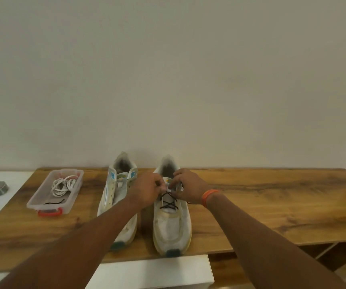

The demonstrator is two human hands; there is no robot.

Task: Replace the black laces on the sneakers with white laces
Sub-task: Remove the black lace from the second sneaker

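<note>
Two white sneakers are stood side by side on the wooden table (272, 197), toes toward the viewer. The left sneaker (116, 197) appears already stripped of its lace; the right sneaker (171, 224) is still crossed by the black lace (169, 204) over its lower eyelets. Both hands are gathered at the top of that lacing: the left hand (146, 189) is curled, its fingertips seemingly pinched on the lace or the eyelet edge, and the right hand (189, 187), marked by an orange wristband (208, 196), is likewise curled at the opposite eyelets — exactly what is pinched cannot be told, since the fingers hide it.

The white laces (63, 184) are coiled in a clear plastic tray (40, 202) well to the left, where a loose black lace (54, 202) is also laid.

The step is judged to be the unthreading of the remaining black lace. If the lace is pulled hard from one side only, the sneaker could be dragged or tipped, since it is not pinned down. A tip snagged in an eyelet could be frayed — or the eyelet strained — should force be used instead of loosening each crossing in turn.
</note>
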